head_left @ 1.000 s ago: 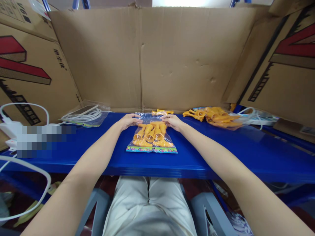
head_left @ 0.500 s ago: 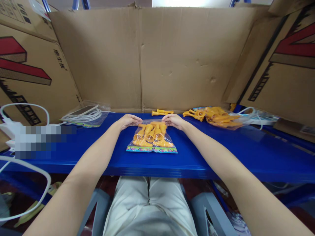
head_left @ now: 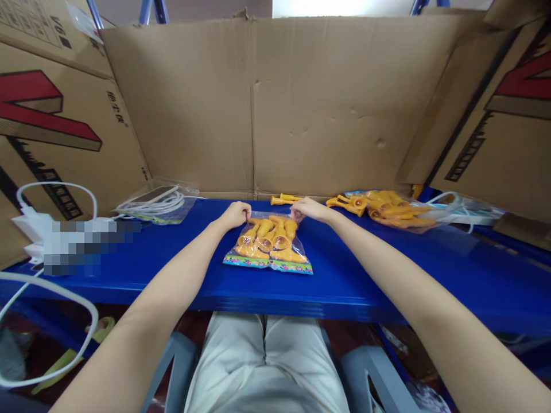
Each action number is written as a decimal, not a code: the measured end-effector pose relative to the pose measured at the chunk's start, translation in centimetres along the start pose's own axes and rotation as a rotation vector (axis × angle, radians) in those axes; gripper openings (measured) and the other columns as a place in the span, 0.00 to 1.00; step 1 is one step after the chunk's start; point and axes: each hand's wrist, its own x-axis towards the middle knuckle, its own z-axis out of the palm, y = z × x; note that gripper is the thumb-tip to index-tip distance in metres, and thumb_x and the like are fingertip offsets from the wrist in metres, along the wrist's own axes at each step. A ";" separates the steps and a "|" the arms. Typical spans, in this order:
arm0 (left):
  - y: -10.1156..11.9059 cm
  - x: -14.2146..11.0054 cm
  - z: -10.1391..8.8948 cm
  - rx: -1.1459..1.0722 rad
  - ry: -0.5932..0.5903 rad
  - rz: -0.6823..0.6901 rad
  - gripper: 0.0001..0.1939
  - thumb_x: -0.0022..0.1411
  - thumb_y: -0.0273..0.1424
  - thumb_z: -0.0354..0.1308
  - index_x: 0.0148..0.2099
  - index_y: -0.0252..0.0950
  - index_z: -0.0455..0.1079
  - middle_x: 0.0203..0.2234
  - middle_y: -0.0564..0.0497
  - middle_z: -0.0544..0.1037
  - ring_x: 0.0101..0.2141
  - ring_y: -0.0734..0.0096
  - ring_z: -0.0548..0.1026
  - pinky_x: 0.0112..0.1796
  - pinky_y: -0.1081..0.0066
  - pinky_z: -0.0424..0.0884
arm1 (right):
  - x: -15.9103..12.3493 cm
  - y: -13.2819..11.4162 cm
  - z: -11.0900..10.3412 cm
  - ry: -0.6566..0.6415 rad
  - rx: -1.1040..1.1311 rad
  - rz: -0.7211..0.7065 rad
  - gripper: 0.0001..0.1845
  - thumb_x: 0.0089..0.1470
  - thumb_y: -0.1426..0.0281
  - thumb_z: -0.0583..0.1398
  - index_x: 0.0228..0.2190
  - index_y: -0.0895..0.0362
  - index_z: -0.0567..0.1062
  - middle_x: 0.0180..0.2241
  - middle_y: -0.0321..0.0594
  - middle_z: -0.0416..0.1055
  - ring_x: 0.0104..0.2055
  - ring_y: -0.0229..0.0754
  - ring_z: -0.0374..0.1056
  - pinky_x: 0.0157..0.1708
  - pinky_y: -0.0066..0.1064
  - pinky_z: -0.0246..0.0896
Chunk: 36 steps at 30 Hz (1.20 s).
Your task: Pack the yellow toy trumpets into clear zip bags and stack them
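A clear plastic bag (head_left: pixel 267 244) with a colourful bottom strip lies on the blue table (head_left: pixel 172 264), packed with several orange plastic pieces. My left hand (head_left: pixel 235 214) pinches the bag's top left corner with fingers curled. My right hand (head_left: pixel 307 209) pinches the top right corner the same way. Two loose orange pieces (head_left: pixel 284 199) lie just behind the bag.
A heap of orange pieces (head_left: pixel 385 207) on plastic lies at the back right. A bag with white cable (head_left: pixel 155 203) sits back left, with a white charger and cords (head_left: pixel 30 226) farther left. Cardboard walls (head_left: pixel 327 103) enclose the table.
Both hands went from lying flat on the bag's open top to pinching its corners. The top flap is folded down. The view shifted slightly.
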 end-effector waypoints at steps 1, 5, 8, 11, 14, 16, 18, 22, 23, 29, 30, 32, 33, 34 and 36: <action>0.0 0.0 0.0 0.022 0.008 0.017 0.13 0.41 0.17 0.45 0.18 0.37 0.66 0.17 0.54 0.72 0.24 0.72 0.70 0.33 0.73 0.66 | 0.2 -0.3 0.0 -0.011 -0.077 -0.008 0.23 0.56 0.73 0.55 0.11 0.59 0.70 0.14 0.38 0.67 0.19 0.34 0.63 0.25 0.26 0.60; 0.0 0.0 0.1 0.089 0.031 0.082 0.11 0.39 0.18 0.45 0.17 0.37 0.63 0.19 0.54 0.72 0.26 0.71 0.70 0.33 0.73 0.65 | 1.3 -1.0 0.1 -0.042 -0.293 -0.037 0.19 0.48 0.66 0.65 0.12 0.59 0.70 0.14 0.36 0.65 0.20 0.34 0.61 0.26 0.26 0.59; 0.1 0.0 0.0 0.109 0.049 0.100 0.10 0.39 0.18 0.46 0.17 0.37 0.62 0.19 0.53 0.70 0.27 0.71 0.69 0.33 0.72 0.64 | 2.3 -1.2 0.3 -0.013 -0.248 -0.062 0.09 0.39 0.69 0.70 0.22 0.59 0.75 0.20 0.34 0.69 0.24 0.34 0.63 0.26 0.25 0.59; 0.2 0.0 0.0 0.106 0.080 0.117 0.11 0.40 0.17 0.46 0.17 0.37 0.61 0.21 0.52 0.69 0.27 0.70 0.68 0.33 0.71 0.64 | 3.4 -1.2 0.2 -0.098 -0.165 0.002 0.18 0.32 0.71 0.73 0.31 0.57 0.79 0.29 0.36 0.75 0.30 0.37 0.68 0.29 0.25 0.61; 0.3 -0.1 -0.1 0.106 0.098 0.156 0.11 0.41 0.16 0.46 0.18 0.37 0.60 0.22 0.52 0.68 0.27 0.70 0.67 0.33 0.71 0.63 | 4.3 -1.4 -0.1 -0.267 -0.059 0.173 0.22 0.28 0.71 0.74 0.32 0.59 0.80 0.29 0.41 0.77 0.29 0.40 0.70 0.29 0.28 0.64; 0.4 -0.2 -0.1 0.107 0.116 0.187 0.11 0.42 0.16 0.46 0.18 0.37 0.59 0.23 0.52 0.68 0.28 0.70 0.66 0.32 0.71 0.62 | 4.7 -1.6 -0.2 -0.371 0.021 0.274 0.22 0.27 0.71 0.74 0.31 0.62 0.80 0.27 0.43 0.77 0.27 0.40 0.70 0.29 0.28 0.65; 0.6 -0.2 -0.2 0.103 0.135 0.214 0.11 0.43 0.16 0.45 0.19 0.37 0.58 0.24 0.52 0.67 0.28 0.70 0.66 0.33 0.71 0.62 | 4.7 -1.8 0.0 -0.429 0.092 0.342 0.21 0.28 0.72 0.74 0.30 0.63 0.79 0.27 0.44 0.77 0.28 0.39 0.72 0.30 0.28 0.66; 0.8 -0.4 -0.4 0.073 0.180 0.229 0.11 0.46 0.16 0.45 0.20 0.37 0.58 0.26 0.51 0.67 0.29 0.70 0.67 0.34 0.71 0.63 | 4.0 -2.3 0.7 -0.480 0.169 0.361 0.14 0.36 0.74 0.72 0.28 0.63 0.77 0.30 0.44 0.78 0.32 0.38 0.73 0.33 0.26 0.66; 0.9 -0.5 -0.5 0.064 0.195 0.228 0.11 0.47 0.16 0.45 0.21 0.37 0.58 0.26 0.51 0.67 0.30 0.70 0.67 0.35 0.71 0.63 | 3.8 -2.4 0.9 -0.493 0.169 0.347 0.12 0.39 0.73 0.71 0.29 0.63 0.77 0.30 0.44 0.78 0.32 0.38 0.73 0.33 0.25 0.66; 1.0 -0.5 -0.5 0.008 0.278 0.228 0.12 0.47 0.16 0.44 0.21 0.37 0.58 0.26 0.51 0.67 0.30 0.70 0.67 0.36 0.71 0.64 | 2.7 -2.8 1.6 -0.558 0.214 0.272 0.10 0.50 0.70 0.65 0.35 0.63 0.76 0.32 0.45 0.78 0.33 0.38 0.74 0.35 0.27 0.68; 1.0 -0.5 -0.4 0.004 0.291 0.230 0.12 0.47 0.16 0.44 0.21 0.37 0.57 0.26 0.51 0.67 0.31 0.71 0.67 0.36 0.71 0.65 | 2.8 -2.7 1.6 -0.574 0.233 0.260 0.10 0.50 0.70 0.64 0.35 0.63 0.76 0.33 0.45 0.78 0.32 0.38 0.74 0.35 0.27 0.69; 1.0 -0.4 -0.3 -0.006 0.345 0.250 0.12 0.49 0.15 0.44 0.22 0.37 0.58 0.29 0.51 0.68 0.33 0.71 0.68 0.38 0.71 0.66 | 3.1 -2.4 1.2 -0.559 0.286 0.225 0.09 0.50 0.72 0.64 0.35 0.63 0.76 0.31 0.44 0.78 0.30 0.37 0.74 0.35 0.27 0.70; 0.9 -0.4 -0.2 -0.013 0.391 0.267 0.12 0.50 0.15 0.44 0.24 0.37 0.60 0.32 0.50 0.69 0.35 0.71 0.69 0.39 0.71 0.66 | 3.2 -2.2 0.9 -0.527 0.321 0.201 0.08 0.49 0.73 0.65 0.34 0.63 0.76 0.30 0.43 0.78 0.30 0.37 0.74 0.35 0.26 0.70; 0.8 -0.3 -0.2 -0.021 0.446 0.283 0.12 0.52 0.16 0.44 0.27 0.36 0.63 0.35 0.49 0.69 0.37 0.70 0.70 0.41 0.71 0.66 | 3.4 -2.0 0.4 -0.483 0.356 0.175 0.08 0.49 0.73 0.65 0.34 0.63 0.76 0.30 0.42 0.78 0.29 0.37 0.74 0.35 0.26 0.70; 0.6 -0.2 -0.2 -0.039 0.548 0.287 0.13 0.55 0.17 0.45 0.37 0.36 0.66 0.41 0.47 0.69 0.41 0.70 0.70 0.43 0.70 0.67 | 3.4 -1.7 -0.9 -0.380 0.420 0.128 0.07 0.49 0.74 0.65 0.33 0.62 0.76 0.30 0.42 0.78 0.30 0.38 0.74 0.35 0.27 0.71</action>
